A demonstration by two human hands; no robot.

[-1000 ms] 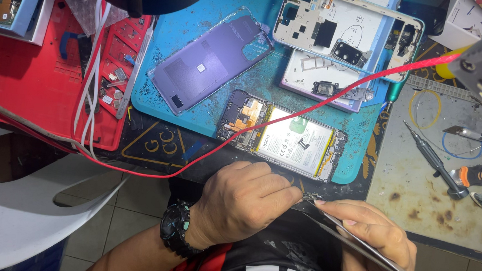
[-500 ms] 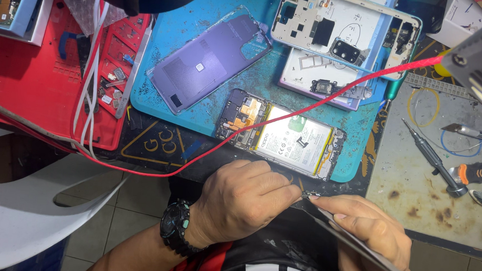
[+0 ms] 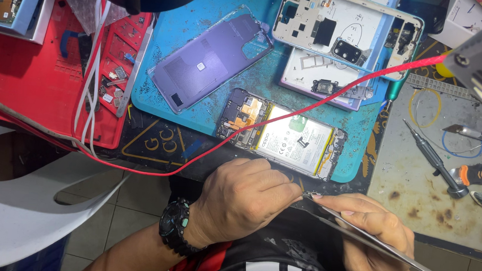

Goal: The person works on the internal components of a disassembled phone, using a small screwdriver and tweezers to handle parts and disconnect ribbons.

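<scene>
Both hands, left hand (image 3: 247,201) & right hand (image 3: 372,241), pinch thin panel (image 3: 391,254), long axis running lower-right.

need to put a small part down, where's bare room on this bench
Barest is the grey mat right of the opened phone, below the screwdriver, and the red tray's middle, left of the white cables. The blue mat is crowded with the purple back cover and frame.
</scene>
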